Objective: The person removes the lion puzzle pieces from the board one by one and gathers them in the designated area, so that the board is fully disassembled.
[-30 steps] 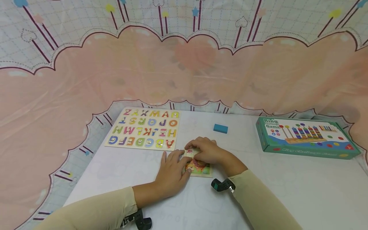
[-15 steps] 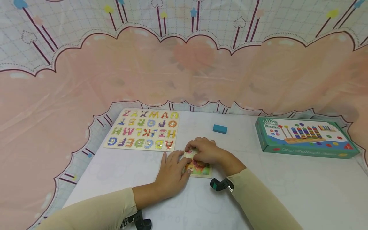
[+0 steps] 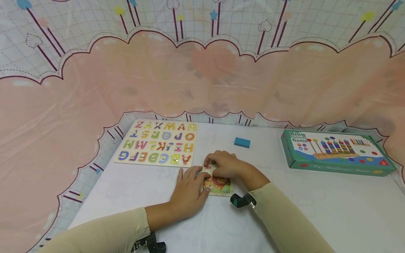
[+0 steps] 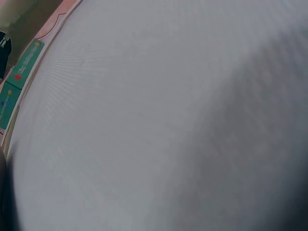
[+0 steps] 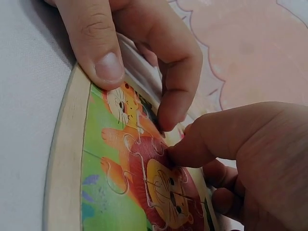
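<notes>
A small wooden jigsaw puzzle (image 3: 221, 189) with a lion picture lies on the white table, between my hands. From its left side my left hand (image 3: 190, 193) reaches over, fingers spread and lightly bent. The right wrist view shows the left thumb (image 5: 103, 62) pressing the puzzle's face by its frame, with a bent finger touching the pieces. My right hand (image 3: 226, 165) is at the top of the puzzle. Its thumb (image 5: 197, 144) rests on the pieces while the other fingers curl by the far edge, gripping the puzzle there. The hands hide the puzzle's upper part.
An alphabet board (image 3: 158, 142) with coloured letters lies at the back left. A blue block (image 3: 242, 142) is behind the right hand. The green Ring Challenge Game box (image 3: 338, 153) sits at the back right. A patterned cloth (image 3: 202, 80) hangs behind the table.
</notes>
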Available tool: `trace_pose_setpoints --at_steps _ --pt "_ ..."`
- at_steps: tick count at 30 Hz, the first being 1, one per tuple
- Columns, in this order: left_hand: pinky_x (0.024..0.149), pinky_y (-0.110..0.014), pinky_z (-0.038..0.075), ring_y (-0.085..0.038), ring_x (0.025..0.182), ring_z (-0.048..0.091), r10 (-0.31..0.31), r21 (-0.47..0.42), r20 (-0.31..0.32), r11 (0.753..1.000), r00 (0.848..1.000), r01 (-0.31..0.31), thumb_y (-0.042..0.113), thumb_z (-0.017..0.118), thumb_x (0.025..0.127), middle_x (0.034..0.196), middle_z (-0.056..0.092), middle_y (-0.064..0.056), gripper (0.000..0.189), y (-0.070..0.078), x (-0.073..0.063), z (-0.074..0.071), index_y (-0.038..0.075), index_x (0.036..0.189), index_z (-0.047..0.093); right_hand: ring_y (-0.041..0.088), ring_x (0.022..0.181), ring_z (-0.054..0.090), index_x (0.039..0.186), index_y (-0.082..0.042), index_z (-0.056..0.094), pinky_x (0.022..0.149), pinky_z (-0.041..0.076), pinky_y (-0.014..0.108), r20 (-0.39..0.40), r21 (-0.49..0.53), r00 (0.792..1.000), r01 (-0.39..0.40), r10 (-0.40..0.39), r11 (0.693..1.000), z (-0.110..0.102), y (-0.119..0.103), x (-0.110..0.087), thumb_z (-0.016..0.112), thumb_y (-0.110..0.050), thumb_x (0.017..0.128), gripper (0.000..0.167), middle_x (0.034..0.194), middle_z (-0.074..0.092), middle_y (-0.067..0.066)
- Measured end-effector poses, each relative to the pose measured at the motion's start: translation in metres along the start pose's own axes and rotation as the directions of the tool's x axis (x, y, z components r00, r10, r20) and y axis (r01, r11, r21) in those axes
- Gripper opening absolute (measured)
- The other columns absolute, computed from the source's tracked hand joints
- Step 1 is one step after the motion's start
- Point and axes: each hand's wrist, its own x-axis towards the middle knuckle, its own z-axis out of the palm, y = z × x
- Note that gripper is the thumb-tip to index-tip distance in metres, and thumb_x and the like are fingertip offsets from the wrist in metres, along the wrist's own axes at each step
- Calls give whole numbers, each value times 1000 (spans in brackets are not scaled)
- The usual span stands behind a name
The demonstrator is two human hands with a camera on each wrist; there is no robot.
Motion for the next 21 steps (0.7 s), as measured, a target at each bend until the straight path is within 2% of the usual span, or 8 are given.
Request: trace_pose_setpoints --at_steps 5,13,21 --pt "121 -76 13 -33 151 37 -9 12 20 1000 1000 9 32 64 103 156 47 -12 37 0 1 0 17 137 64 19 118 56 118 -30 70 99 39 52 7 5 1000 -8 8 1000 -2 -1 0 78 -14 92 32 121 65 -4" --pt "120 -76 16 -33 149 39 12 0 -13 1000 1000 -12 29 66 101 153 50 -13 32 -1 1 1 16 130 67 19 115 56 117 -32 70 99 40 52 4 5 1000 -17 17 1000 -1 1 1 80 -15 91 32 121 65 -4" --pt "123 -73 15 -31 150 39 -9 25 21 1000 1000 9 32 67 102 154 50 -11 31 -1 1 1 18 131 69 18 114 56 111 -32 71 97 39 52 -1 17 1000 -10 10 1000 0 1 1 80 -14 90 29 118 65 -5"
